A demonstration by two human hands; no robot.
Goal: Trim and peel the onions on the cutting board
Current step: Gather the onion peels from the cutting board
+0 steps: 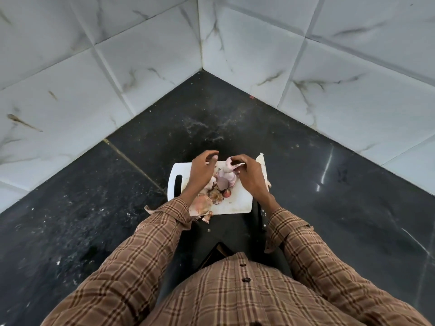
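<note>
A white cutting board point(237, 204) with a handle slot lies on the black counter in front of me. Peeled, pale pink onions point(223, 181) sit in its middle, with a small red offcut point(227, 193) beside them. My right hand point(249, 177) grips a pale onion point(228, 164) at the board's far edge, with a whitish strip of skin at its fingertips. Just left of that onion, my left hand point(202, 170) hovers with its fingers loosely curved and nothing in it. Brown and pink onion skins point(203, 204) are heaped on the board's near left corner.
The black stone counter point(94, 208) runs into a corner of white marbled wall tiles point(153, 55). A beige scrap point(262, 162) lies at the board's far right edge. A dark, narrow object point(262, 216) lies right of the board, partly under my sleeve. Skin bits spill off the board's near edge point(207, 218).
</note>
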